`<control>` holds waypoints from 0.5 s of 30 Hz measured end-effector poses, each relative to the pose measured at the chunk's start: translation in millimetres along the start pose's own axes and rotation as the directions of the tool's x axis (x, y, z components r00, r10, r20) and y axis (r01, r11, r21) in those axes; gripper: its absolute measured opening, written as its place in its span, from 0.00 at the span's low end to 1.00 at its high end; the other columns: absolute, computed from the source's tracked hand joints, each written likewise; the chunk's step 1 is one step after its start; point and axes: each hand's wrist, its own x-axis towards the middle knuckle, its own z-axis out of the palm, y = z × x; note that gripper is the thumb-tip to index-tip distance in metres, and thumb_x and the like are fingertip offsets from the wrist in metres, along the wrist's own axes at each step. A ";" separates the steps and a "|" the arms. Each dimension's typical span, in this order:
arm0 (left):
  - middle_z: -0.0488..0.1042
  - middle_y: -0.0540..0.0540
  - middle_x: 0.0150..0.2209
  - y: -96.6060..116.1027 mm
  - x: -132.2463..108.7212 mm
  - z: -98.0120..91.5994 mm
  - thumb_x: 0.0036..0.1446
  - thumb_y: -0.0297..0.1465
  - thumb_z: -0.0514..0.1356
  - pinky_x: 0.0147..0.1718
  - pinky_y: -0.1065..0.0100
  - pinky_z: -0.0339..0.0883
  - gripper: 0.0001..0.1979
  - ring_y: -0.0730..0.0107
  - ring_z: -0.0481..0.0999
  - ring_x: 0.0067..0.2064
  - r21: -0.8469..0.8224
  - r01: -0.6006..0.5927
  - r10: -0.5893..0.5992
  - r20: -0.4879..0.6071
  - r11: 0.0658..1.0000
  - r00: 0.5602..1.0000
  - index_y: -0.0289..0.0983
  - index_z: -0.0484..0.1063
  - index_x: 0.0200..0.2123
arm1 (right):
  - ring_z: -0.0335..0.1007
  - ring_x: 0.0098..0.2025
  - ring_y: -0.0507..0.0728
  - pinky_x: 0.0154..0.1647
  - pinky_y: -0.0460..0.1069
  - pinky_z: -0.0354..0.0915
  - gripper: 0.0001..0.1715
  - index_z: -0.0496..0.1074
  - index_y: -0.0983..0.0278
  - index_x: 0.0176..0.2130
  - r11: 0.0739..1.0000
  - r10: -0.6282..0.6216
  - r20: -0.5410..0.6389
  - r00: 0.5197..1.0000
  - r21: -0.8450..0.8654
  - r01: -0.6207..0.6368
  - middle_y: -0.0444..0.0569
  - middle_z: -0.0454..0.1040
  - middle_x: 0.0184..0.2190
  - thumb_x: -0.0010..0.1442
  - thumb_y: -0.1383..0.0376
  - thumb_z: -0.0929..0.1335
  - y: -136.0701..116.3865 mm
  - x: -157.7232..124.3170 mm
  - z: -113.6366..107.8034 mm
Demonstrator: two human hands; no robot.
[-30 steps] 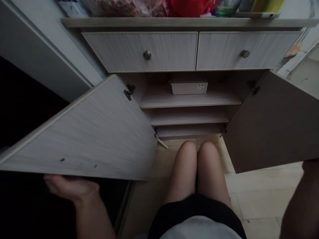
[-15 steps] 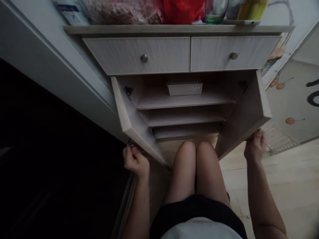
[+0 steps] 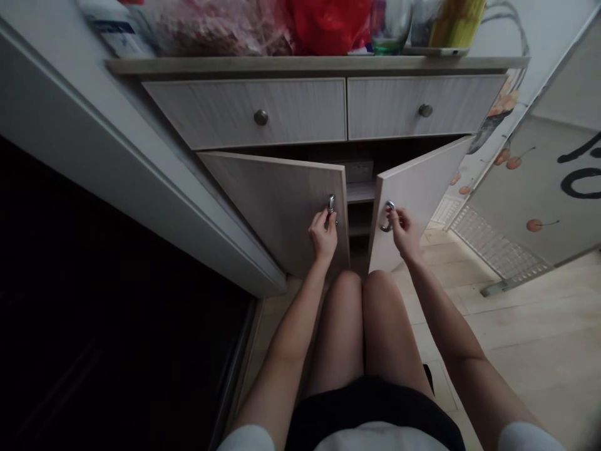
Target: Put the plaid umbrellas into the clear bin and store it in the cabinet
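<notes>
A low pale wooden cabinet stands in front of my knees. Its left door (image 3: 277, 200) and right door (image 3: 417, 188) are nearly closed, with a narrow gap between them. My left hand (image 3: 323, 235) is closed on the metal handle (image 3: 331, 203) of the left door. My right hand (image 3: 404, 230) is closed on the metal handle (image 3: 387, 214) of the right door. Through the gap I see a shelf edge and part of a white box (image 3: 357, 169). Two shut drawers with round knobs (image 3: 260, 117) (image 3: 425, 110) sit above the doors.
On the cabinet top lie a red bag (image 3: 328, 25), a pinkish plastic bag (image 3: 211, 28), a glass (image 3: 389, 25) and a yellow item (image 3: 457, 22). A white door frame (image 3: 141, 181) and dark opening are left. A panel with cherry pictures (image 3: 530, 188) stands right on the tiled floor.
Both doors have swung from wide open to almost closed. My hands moved inward with them, from the doors' outer edges to the handles near the middle.
</notes>
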 end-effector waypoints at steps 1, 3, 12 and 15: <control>0.76 0.41 0.33 -3.0 4.9 6.3 0.68 0.42 0.55 0.38 0.66 0.65 0.19 0.64 0.75 0.36 0.004 -0.002 0.002 0.016 1.000 1.000 0.34 0.79 0.41 | 0.70 0.33 0.53 0.33 0.48 0.65 0.27 0.75 0.62 0.40 1.000 -0.001 0.016 1.000 -0.017 0.001 0.49 0.76 0.35 0.63 0.43 0.64 3.3 9.1 11.6; 0.76 0.41 0.33 -8.7 14.0 16.1 0.68 0.40 0.55 0.38 0.66 0.64 0.17 0.63 0.75 0.36 0.021 -0.009 0.008 0.043 1.000 0.999 0.34 0.79 0.39 | 0.69 0.31 0.53 0.32 0.48 0.64 0.28 0.74 0.62 0.39 0.998 -0.011 0.024 1.000 -0.054 0.012 0.49 0.76 0.33 0.64 0.43 0.62 10.5 26.2 34.0; 0.76 0.40 0.35 -30.2 51.8 53.9 0.67 0.35 0.57 0.40 0.65 0.63 0.12 0.61 0.75 0.38 0.132 0.041 -0.057 0.123 0.990 0.991 0.34 0.77 0.39 | 0.68 0.31 0.54 0.34 0.50 0.65 0.24 0.73 0.62 0.37 0.976 -0.094 0.031 0.995 -0.193 0.099 0.50 0.75 0.33 0.68 0.48 0.59 45.7 79.7 89.1; 0.77 0.40 0.36 -35.9 61.1 64.4 0.68 0.36 0.56 0.41 0.64 0.63 0.13 0.60 0.75 0.39 0.153 0.069 -0.090 0.137 0.986 0.987 0.35 0.77 0.40 | 0.69 0.32 0.55 0.37 0.51 0.65 0.23 0.74 0.63 0.38 0.971 -0.112 0.050 0.992 -0.207 0.120 0.51 0.75 0.34 0.69 0.51 0.59 53.4 93.6 99.5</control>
